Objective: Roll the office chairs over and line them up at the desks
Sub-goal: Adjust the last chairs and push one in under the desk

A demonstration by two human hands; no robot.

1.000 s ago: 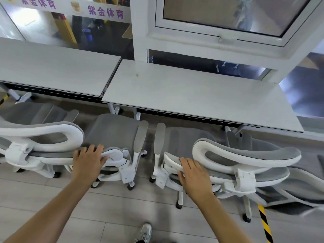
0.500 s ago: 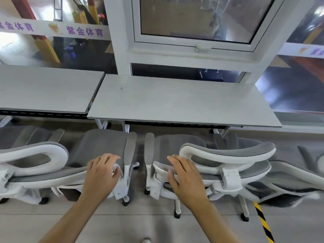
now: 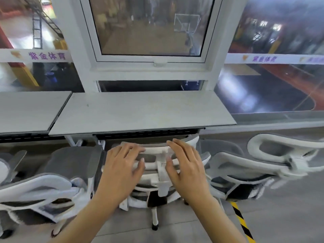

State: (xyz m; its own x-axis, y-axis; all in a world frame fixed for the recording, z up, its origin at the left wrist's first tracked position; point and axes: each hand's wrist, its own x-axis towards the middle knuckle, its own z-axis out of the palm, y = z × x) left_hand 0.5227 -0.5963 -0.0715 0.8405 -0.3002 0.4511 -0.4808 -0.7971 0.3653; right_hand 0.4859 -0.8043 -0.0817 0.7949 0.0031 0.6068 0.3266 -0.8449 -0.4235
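Note:
A white-framed office chair with grey mesh [image 3: 162, 181] stands right in front of me, its headrest just under the front edge of the grey desk [image 3: 140, 113]. My left hand [image 3: 122, 165] and my right hand [image 3: 185, 163] lie palm down on the top of its back, either side of the white centre spine, fingers spread and not wrapped around anything. A matching chair [image 3: 73, 160] stands close on the left. Another one [image 3: 273, 148] stands to the right, past the desk's end.
A second grey desk [image 3: 29, 111] adjoins the first on the left. Behind the desks is a white-framed window wall [image 3: 149, 65]. Yellow-black hazard tape [image 3: 240, 221] runs along the floor at lower right. Chair casters and legs crowd the floor beneath.
My left hand has left the left chair and joined my right hand on the middle chair's back. That chair now sits centred in front of me, closer to the desk edge.

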